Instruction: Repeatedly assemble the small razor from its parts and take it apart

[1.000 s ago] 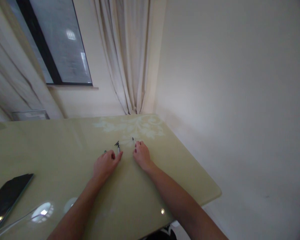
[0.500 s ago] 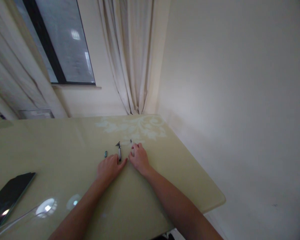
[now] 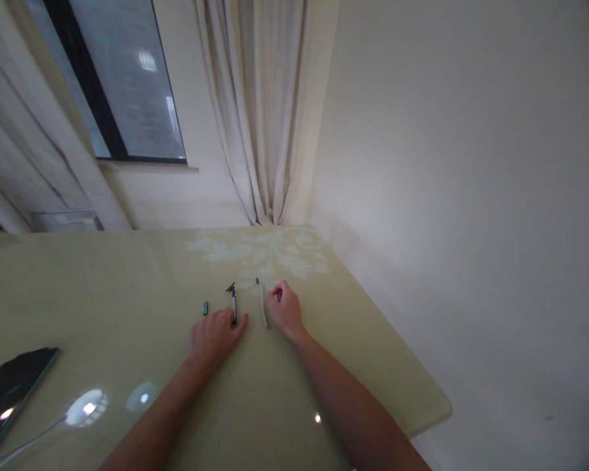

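Observation:
My left hand [image 3: 214, 336] rests on the pale green glass table [image 3: 127, 294], its fingertips touching the near end of a dark pen-like piece with a clip [image 3: 233, 302]. A tiny dark cap [image 3: 205, 308] lies just left of that hand. A thin white stick-like piece [image 3: 262, 301] lies between my two hands, free of both. My right hand [image 3: 285, 308] sits to the right of it with fingers curled in; something small and reddish shows at the fingertips, too small to identify.
A dark phone [image 3: 7, 391] lies at the table's near left with a white cable [image 3: 24, 441] beside it. A cream curtain [image 3: 267, 111] and window [image 3: 118, 78] stand behind; a bare wall runs close along the table's right edge [image 3: 387, 340].
My right hand has let go of the white stick and moved slightly right; the stick now lies uncovered. My left hand has drawn back a little, uncovering the small dark cap.

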### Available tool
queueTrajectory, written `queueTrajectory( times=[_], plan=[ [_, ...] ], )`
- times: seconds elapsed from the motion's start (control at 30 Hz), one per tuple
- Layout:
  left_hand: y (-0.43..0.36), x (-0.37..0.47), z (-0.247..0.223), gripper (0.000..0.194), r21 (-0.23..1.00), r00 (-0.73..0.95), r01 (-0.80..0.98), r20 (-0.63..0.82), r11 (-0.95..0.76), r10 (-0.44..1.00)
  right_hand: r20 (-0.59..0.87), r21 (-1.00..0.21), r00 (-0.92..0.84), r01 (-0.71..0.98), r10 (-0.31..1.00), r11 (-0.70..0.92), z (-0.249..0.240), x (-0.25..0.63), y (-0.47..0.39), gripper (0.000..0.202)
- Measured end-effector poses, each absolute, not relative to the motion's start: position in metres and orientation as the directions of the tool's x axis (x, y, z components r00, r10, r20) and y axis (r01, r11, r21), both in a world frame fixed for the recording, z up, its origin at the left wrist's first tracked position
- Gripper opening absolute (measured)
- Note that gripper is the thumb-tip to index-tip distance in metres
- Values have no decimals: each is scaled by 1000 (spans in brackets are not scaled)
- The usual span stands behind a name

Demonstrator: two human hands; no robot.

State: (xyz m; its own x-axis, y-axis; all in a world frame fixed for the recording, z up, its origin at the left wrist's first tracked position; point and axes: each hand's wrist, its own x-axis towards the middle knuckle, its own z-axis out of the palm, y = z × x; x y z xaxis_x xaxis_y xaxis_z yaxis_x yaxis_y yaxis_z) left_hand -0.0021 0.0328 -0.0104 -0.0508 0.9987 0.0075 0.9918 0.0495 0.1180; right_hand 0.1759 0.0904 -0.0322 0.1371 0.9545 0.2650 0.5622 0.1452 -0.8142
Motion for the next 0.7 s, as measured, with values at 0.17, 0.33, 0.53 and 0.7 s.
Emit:
queueTrajectory(
  times=[0.17,0.33,0.53,0.7],
  plan=[
    [33,-2,-10,56,120,-53,991,-12,54,999,227,-813,144,572,963,107,-29,174,88,7],
    [33,-2,-10,53,139,-59,988,-22,62,998,219,-806,139,584,966,99,-28,172,88,8],
    [34,-2,-9,51,179,-61,982,-27,65,998,222,-806,125,582,967,110,-27,173,87,8],
    [36,0,-8,52,149,-71,986,-51,78,996,237,-818,129,561,963,127,-28,172,84,9]
  ],
)
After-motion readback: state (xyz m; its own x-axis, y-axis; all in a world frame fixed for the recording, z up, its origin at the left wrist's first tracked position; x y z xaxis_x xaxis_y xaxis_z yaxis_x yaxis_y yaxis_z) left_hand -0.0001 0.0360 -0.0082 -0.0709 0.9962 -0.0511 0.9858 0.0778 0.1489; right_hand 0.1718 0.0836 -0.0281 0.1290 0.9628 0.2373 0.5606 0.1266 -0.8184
